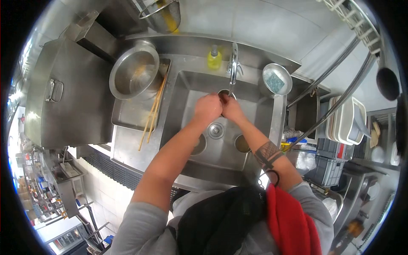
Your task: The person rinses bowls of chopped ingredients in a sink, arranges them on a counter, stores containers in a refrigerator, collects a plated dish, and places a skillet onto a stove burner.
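We had a small, round, shiny metal cup (224, 91) under the curved chrome tap (233, 68), just at the far side of our hands. The left hand (208, 107) and right hand (232, 107) met against it; we could not tell how the fingers closed. Around them lay the smooth steel sink (264, 117) with its round perforated drain (216, 130); leftward on the bench (129, 146), slim wooden chopsticks (154, 112) crossed a rectangular metal tray (129, 114).

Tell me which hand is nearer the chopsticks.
Left. The left hand is over the sink, right of the chopsticks; the right hand is farther right.
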Available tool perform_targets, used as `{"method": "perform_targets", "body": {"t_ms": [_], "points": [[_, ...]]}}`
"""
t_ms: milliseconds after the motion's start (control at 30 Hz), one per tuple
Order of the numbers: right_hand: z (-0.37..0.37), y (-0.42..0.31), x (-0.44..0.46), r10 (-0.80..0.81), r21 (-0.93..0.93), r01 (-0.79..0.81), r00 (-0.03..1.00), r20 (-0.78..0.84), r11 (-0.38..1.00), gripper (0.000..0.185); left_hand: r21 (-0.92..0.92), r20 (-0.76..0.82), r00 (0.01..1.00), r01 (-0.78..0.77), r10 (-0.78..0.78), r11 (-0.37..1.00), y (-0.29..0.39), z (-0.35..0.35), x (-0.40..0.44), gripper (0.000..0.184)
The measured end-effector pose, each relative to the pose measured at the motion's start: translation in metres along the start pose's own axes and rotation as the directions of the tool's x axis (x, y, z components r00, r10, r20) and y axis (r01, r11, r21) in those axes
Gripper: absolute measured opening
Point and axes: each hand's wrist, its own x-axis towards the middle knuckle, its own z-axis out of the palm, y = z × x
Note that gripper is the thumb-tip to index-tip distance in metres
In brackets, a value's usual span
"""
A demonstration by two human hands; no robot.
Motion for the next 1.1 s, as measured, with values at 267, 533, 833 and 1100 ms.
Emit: {"method": "perform_targets", "body": {"t_ms": [267, 533, 833, 1100], "points": [[0.027, 0.025, -0.015, -0.019, 0.163, 0.016, 1.0, 0.018, 0.987, 0.043, 0.318, 0.213, 0.971, -0.175, 0.109, 0.932, 0.039, -0.024, 0.006, 0.023], [0.029, -0.029, -0.032, -0.011, 0.84, -0.115, 0.99, 0.143, 0.53, 0.022, 0.592, 0.353, 0.933, -0.165, -0.069, 0.789, 0.083, 0.002, 0.011, 0.027], [0.081, 0.012, -0.038, 0.169, 0.926, -0.376, 0.914, 0.368, 0.016, 0.019, 0.804, 0.369, 0.902, -0.191, -0.222, 0.563, 0.095, 0.031, -0.002, 0.029], [0.073, 0.029, -0.053, 0.068, 0.672, -0.161, 0.984, 0.162, 0.723, 0.023, 0.581, 0.446, 0.858, -0.061, -0.255, 0.812, 0.064, 0.025, 0.005, 0.027]]}}
